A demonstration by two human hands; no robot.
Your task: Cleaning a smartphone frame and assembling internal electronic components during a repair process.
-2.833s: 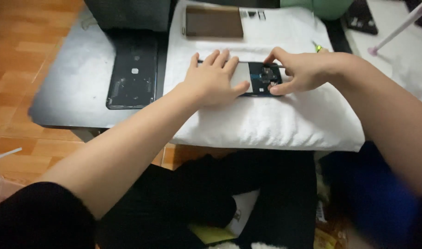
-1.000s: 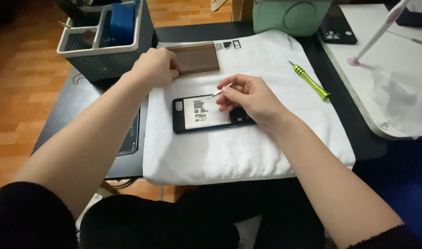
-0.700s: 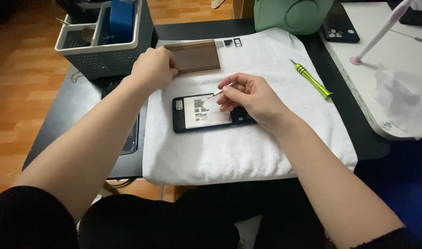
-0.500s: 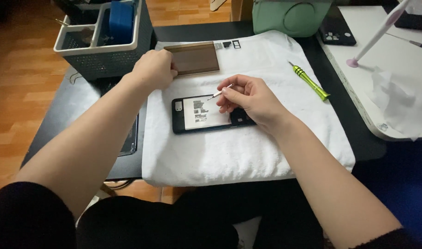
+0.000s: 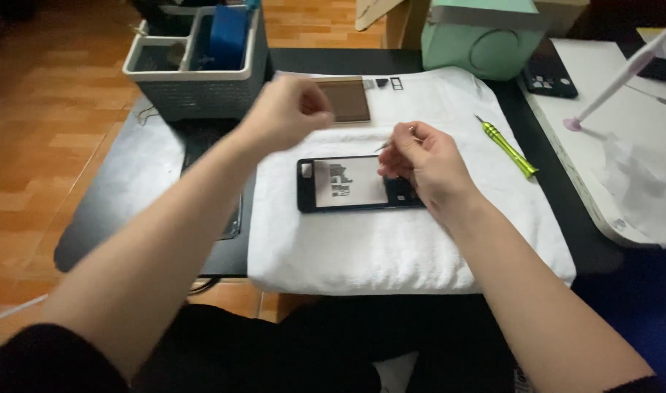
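white towel (image 5: 391, 247) bears opened phone (image 5: 351, 184); right hand (image 5: 424, 164) pinches tweezers (image 5: 385, 145), left hand (image 5: 285, 113) curled empty.

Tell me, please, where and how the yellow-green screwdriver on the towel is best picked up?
Probably pinch the yellow-green screwdriver across its thick handle from above, with the fingers on its two long sides. It lies flat and slanted on the white towel, clear of the opened phone.

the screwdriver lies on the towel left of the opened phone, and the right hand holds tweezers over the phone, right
Not quite. The head view shows the green screwdriver on the white towel to the right of the opened phone, not left of it. The rest holds: the right hand pinches thin tweezers above the phone.
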